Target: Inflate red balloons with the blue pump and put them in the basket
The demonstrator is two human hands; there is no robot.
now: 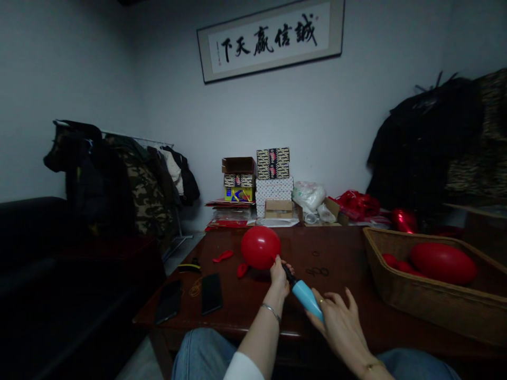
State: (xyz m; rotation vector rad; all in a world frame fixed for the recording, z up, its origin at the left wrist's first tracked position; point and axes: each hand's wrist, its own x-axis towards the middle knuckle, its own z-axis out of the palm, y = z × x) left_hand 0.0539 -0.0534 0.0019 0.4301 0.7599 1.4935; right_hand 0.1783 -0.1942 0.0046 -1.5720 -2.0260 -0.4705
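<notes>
A red balloon point(260, 247), partly inflated, sits on the black nozzle point(288, 272) of a light-blue hand pump point(307, 298). My left hand point(281, 274) pinches the balloon's neck where it meets the nozzle. At the pump's near end is my right hand point(336, 319), with thumb and forefinger around the blue body and the other fingers partly spread. The pump slants up to the left, above the brown table point(340, 253). Behind my left hand lie two limp red balloons point(223, 256), one partly hidden by the inflated one.
On the right stands a wicker basket point(428, 301) holding inflated red balloons point(443, 262). Two dark phones point(212, 293) and a yellow-black tool point(189, 267) lie at left. Dark rings point(318, 272) rest right of centre. Stacked boxes point(273, 195) line the back edge.
</notes>
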